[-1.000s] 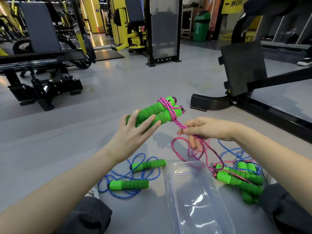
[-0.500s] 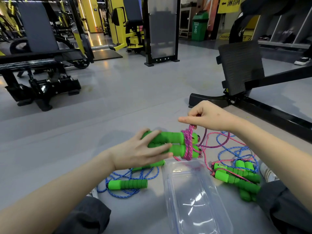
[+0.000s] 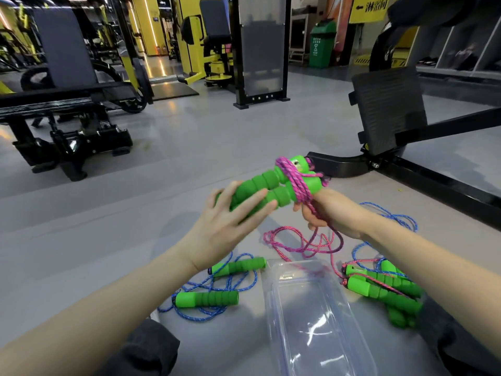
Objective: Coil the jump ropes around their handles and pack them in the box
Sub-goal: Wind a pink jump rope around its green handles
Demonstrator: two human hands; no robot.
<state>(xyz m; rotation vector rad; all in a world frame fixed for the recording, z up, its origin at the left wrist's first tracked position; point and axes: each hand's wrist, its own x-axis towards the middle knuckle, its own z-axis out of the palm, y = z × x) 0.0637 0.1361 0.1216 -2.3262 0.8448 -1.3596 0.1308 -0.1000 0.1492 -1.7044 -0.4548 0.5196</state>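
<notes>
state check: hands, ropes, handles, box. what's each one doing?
left hand, holds the green handles.
right hand, grips the pink rope under them.
green handles, paired, lifted off the floor.
pink rope, partly wound on the handles, tail loose.
blue jump rope, uncoiled on the floor.
clear box, on the floor, no rope inside.
other ropes, tangled heap right of the box.

Floor: we see smooth grey floor (image 3: pixel 217 137).
Left: black weight bench (image 3: pixel 67 104).
Right: black footplate (image 3: pixel 387 109).
Far: green bin (image 3: pixel 321 44).
</notes>
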